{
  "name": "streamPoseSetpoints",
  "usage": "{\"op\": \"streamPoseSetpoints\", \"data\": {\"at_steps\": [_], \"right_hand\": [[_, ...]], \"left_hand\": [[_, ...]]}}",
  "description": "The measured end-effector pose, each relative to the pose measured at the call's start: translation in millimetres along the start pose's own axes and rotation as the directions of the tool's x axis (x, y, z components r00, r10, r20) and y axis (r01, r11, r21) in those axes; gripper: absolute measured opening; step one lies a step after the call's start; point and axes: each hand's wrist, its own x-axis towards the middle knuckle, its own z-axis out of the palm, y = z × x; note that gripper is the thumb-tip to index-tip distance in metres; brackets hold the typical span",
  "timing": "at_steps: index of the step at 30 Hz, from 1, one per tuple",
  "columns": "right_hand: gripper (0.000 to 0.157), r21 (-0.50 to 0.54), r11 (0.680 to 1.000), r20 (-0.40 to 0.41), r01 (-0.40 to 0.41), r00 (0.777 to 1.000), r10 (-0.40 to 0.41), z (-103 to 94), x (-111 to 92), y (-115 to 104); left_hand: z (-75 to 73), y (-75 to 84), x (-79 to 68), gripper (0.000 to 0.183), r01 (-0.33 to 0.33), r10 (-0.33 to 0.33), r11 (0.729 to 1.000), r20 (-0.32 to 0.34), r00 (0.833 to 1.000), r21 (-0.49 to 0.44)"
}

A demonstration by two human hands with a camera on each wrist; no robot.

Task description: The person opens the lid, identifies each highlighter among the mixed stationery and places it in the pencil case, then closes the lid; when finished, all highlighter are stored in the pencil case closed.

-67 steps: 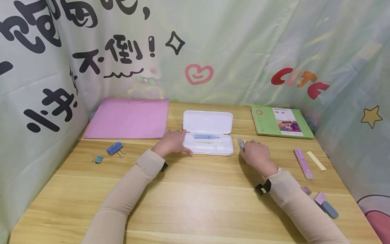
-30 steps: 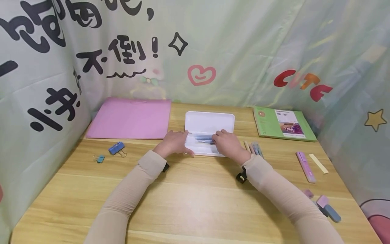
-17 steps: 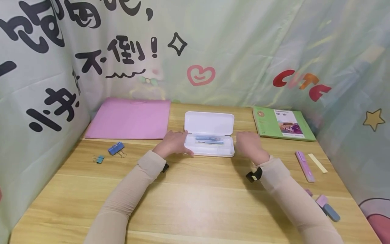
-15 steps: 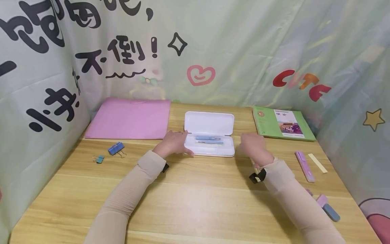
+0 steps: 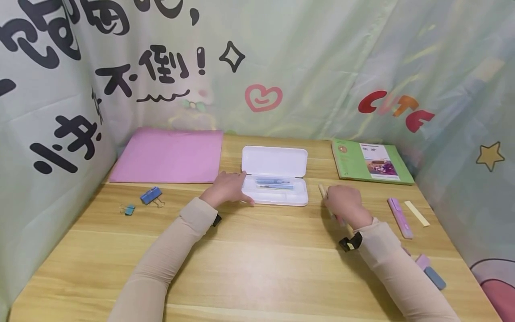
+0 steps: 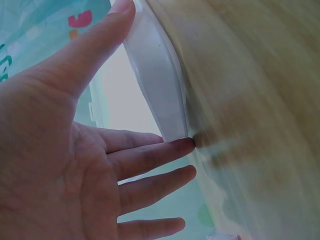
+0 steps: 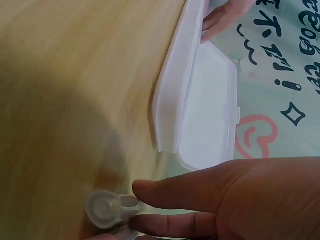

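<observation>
A white pencil case [image 5: 301, 197] lies with its lid raised and blue pens [image 5: 274, 183] in its tray. My left hand [image 5: 227, 188] holds its left end; the left wrist view shows the thumb along one side of the case [image 6: 157, 75] and two fingertips at the other corner. Right of the case, my right hand [image 5: 344, 201] reaches down to the table. In the right wrist view its thumb and finger pinch the clear, round-ended tip of a pen [image 7: 105, 209]. A pale yellow pen [image 5: 322, 191] shows beside this hand, which hides the other pens there.
A pink folder [image 5: 169, 156] lies back left, with a blue binder clip [image 5: 150, 195] and a smaller teal clip [image 5: 129, 209] before it. Back right is a green book [image 5: 350, 163]. Further right are a purple highlighter [image 5: 400, 218], a cream strip [image 5: 416, 213] and erasers [image 5: 435, 277].
My right hand went from the pens into the case, left a second blue pen in the tray, then moved back right to the pens on the table. The left hand has stayed on the case.
</observation>
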Motion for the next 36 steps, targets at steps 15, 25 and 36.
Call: {"op": "streamPoseSetpoints", "data": {"at_steps": [15,25,36], "right_hand": [[0.020,0.022,0.999,-0.249,0.025,0.968,-0.019,-6.7,5.3,-13.9],[0.019,-0.119,0.979,-0.483,0.165,0.852,-0.202,-19.6,21.1,-50.7],[0.015,-0.291,0.913,-0.502,0.287,0.766,-0.401,-0.9,46.6,-82.9]], "left_hand": [[-2.1,-0.1,-3.7,0.109,0.006,-0.006,1.000,-0.006,1.000,-0.016],[1.6,0.3,-0.5,0.110,0.003,-0.003,1.000,-0.014,1.000,-0.015],[2.9,0.4,0.9,0.114,0.008,-0.008,1.000,-0.008,1.000,-0.016]]}}
